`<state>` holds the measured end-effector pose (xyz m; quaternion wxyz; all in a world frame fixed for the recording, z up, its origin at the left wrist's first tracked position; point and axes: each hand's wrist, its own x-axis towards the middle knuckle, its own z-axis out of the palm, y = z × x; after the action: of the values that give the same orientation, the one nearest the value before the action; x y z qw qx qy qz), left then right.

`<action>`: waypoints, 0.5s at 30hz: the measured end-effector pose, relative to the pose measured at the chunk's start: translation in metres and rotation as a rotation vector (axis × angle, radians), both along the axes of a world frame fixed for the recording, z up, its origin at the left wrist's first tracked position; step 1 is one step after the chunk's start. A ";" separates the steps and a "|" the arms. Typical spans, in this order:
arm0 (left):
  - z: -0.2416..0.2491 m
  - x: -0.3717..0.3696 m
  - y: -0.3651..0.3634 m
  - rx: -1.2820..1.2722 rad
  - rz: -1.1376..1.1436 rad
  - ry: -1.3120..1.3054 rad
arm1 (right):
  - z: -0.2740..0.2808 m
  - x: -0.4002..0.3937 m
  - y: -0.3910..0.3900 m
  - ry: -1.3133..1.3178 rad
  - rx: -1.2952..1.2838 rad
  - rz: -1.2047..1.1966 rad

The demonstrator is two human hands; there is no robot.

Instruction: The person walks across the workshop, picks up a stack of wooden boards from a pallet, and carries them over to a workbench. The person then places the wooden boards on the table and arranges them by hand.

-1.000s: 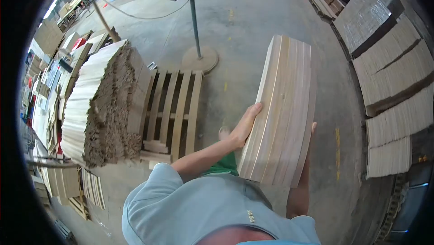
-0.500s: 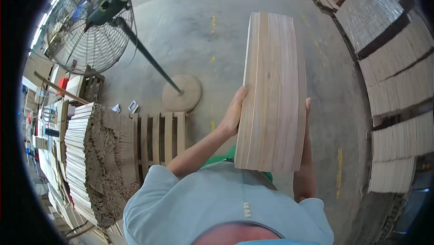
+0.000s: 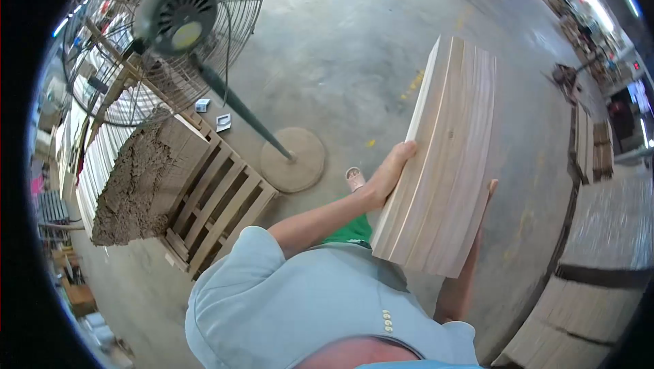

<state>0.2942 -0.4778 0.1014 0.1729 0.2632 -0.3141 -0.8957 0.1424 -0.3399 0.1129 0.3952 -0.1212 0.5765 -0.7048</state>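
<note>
A stack of long, pale wooden boards (image 3: pixel 446 158) is held upright on edge in front of my body, its near end close to my shirt. My left hand (image 3: pixel 393 173) presses against the stack's left side, thumb on the outer board. On the right side, my right hand (image 3: pixel 488 199) grips the stack, with only its fingertips and part of the arm showing; the rest is hidden behind the boards.
To the left stands a large pedestal fan (image 3: pixel 178 18) on a round base (image 3: pixel 294 160). Beside it a slatted pallet (image 3: pixel 221 195) carries a rough-edged pile of sheets (image 3: pixel 139 171). Stacked boards (image 3: pixel 569 318) and a plastic-wrapped stack (image 3: pixel 610 222) line the right. Concrete floor (image 3: pixel 340 62) lies ahead.
My view has turned, so the fan looks larger and nearer and the right-hand stacks sit lower. The boards I hold now lean to the right in view. A foot has come into sight.
</note>
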 end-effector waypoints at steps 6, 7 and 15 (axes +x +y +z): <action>-0.010 -0.091 -0.148 -0.110 0.091 0.082 | -0.015 -0.115 -0.172 -0.079 -0.037 0.138; 0.002 -0.100 -0.172 -0.092 0.095 0.051 | -0.014 -0.129 -0.202 -0.093 -0.034 0.168; 0.000 -0.167 -0.388 -0.166 0.288 0.026 | -0.030 -0.223 -0.447 -0.179 -0.060 0.444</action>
<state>0.1274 -0.8658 0.1016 0.3245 0.2787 -0.3437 -0.8360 -0.0803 -0.7871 0.0825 0.5862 -0.1935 0.4771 -0.6255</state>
